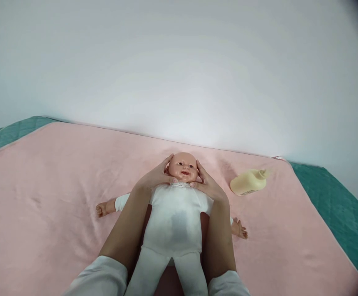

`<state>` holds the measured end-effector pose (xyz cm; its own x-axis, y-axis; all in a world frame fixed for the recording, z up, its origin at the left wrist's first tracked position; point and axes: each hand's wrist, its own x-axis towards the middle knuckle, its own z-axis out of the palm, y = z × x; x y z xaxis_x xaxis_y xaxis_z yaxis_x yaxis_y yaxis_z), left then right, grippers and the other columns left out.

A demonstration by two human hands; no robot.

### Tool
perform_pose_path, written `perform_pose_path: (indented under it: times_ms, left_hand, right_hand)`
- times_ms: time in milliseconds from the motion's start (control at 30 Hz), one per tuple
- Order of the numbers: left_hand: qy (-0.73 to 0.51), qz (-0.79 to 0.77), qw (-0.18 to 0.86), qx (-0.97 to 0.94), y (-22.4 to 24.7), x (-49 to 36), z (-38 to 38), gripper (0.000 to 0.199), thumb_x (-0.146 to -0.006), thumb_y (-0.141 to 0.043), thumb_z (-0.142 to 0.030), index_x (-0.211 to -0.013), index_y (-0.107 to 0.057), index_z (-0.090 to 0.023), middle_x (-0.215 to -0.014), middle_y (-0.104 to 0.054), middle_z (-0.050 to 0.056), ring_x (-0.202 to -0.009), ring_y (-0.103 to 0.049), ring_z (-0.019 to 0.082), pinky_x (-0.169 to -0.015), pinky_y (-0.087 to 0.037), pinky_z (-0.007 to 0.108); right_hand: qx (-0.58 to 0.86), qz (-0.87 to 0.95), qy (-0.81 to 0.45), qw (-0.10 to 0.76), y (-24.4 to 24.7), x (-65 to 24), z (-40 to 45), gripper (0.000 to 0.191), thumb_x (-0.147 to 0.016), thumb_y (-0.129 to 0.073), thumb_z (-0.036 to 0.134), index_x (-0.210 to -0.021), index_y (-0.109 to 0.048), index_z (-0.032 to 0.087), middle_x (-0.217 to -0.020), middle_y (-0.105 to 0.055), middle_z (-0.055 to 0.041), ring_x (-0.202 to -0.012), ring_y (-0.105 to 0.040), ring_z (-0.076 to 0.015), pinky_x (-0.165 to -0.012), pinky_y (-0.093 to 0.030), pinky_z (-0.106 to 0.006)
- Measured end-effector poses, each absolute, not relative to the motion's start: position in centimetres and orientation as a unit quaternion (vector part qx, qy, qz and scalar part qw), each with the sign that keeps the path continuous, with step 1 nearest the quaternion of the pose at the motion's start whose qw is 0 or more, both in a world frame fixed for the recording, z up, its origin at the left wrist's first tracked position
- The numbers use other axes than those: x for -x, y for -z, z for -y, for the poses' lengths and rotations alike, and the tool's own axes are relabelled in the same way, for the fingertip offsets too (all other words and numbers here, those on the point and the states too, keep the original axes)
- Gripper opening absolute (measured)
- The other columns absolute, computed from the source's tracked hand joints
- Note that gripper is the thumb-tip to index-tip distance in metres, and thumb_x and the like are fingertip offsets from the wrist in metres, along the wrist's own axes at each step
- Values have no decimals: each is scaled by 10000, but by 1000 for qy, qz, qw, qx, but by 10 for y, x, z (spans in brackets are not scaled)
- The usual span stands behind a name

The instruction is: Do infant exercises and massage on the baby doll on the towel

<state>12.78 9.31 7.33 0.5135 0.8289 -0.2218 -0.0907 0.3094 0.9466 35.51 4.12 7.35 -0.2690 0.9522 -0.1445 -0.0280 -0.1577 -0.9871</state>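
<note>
A baby doll [173, 226] with a white cloth body lies face up, its head away from me and its arms spread to both sides. My left hand [156, 176] cups the left side of its head, thumb at the neck. On the other side my right hand [209, 184] does the same, with its thumb by the collar. Both hands hold the head between them, and the back of the head is hidden. A grey-blue patch marks the doll's belly. My forearms lie over parts of the doll's arms.
A pale yellow pump bottle [248, 182] lies on its side to the right of the doll. Beneath is a pink blanket [49, 197], with a green quilted cover [333, 197] showing at both sides. A white wall [172, 74] rises behind the far edge.
</note>
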Motion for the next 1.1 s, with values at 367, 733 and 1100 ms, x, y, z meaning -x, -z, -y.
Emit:
perform_pose_path:
  times_ms: [367,733,1100]
  left_hand:
    - [-357,-357,695,-511,-72,-149,-88,1428,-526,-927,-302,-1577,37,-252,-1460,-484,202,-1257,-557,384,-1045,-449,563]
    - [-334,-440,622,-555,-74,-142,-90,1363,-555,-903,-385,-1581,-16,-247,-1578,-316,166,-1393,-408,364,-1100,-416,499]
    - [-308,-436,670,-515,-84,-130,-89,1297,-576,-905,-331,-1578,-90,-217,-1524,-409,183,-1367,-444,359,-1081,-441,459]
  right_hand:
    - [513,464,-589,417,-86,-336,-44,1177,-613,-847,334,-1558,-148,262,-1571,-331,-131,-1349,-487,-317,-1100,-449,-490]
    - [515,491,-573,406,-91,-336,-42,1138,-681,-808,358,-1569,-107,239,-1587,-317,-104,-1437,-371,-268,-1179,-340,-454]
    - [457,530,-596,394,-70,-353,-44,1112,-774,-755,481,-1569,-10,257,-1615,-257,-82,-1459,-332,-239,-1202,-283,-456]
